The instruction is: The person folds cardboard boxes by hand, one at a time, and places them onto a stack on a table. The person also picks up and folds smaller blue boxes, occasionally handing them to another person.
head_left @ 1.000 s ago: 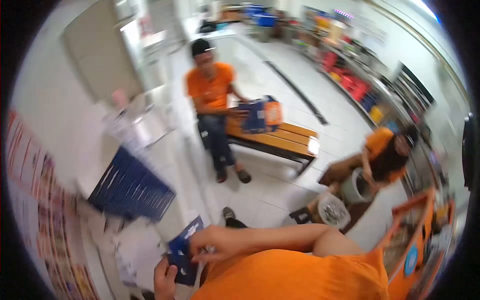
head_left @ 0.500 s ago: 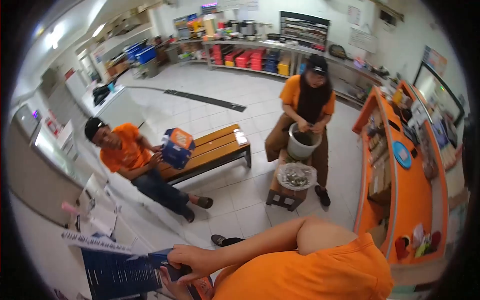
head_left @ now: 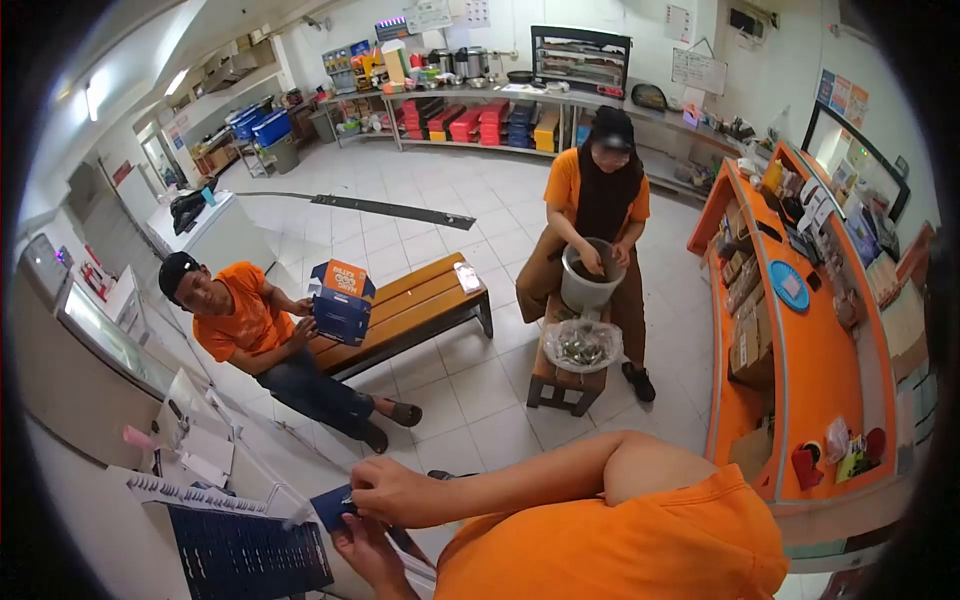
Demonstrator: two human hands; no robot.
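My right hand is closed on a small dark blue card piece, its fingers pinching the edge. Just below, my left hand grips the lower side of the same blue card piece, thumb up against it. Part of the piece is hidden behind my hands. Left of my hands lies a stack of dark blue flat card pieces with a row of white edges behind it.
A person in orange sits on a wooden bench with a blue and orange box. Another works over a white bucket; a plastic-lined bowl sits on a stool. An orange counter stands right.
My hands have shifted slightly, and the orange part of the piece below them no longer shows. The bucket person's hand has moved into the bucket, and the seated person's box has turned.
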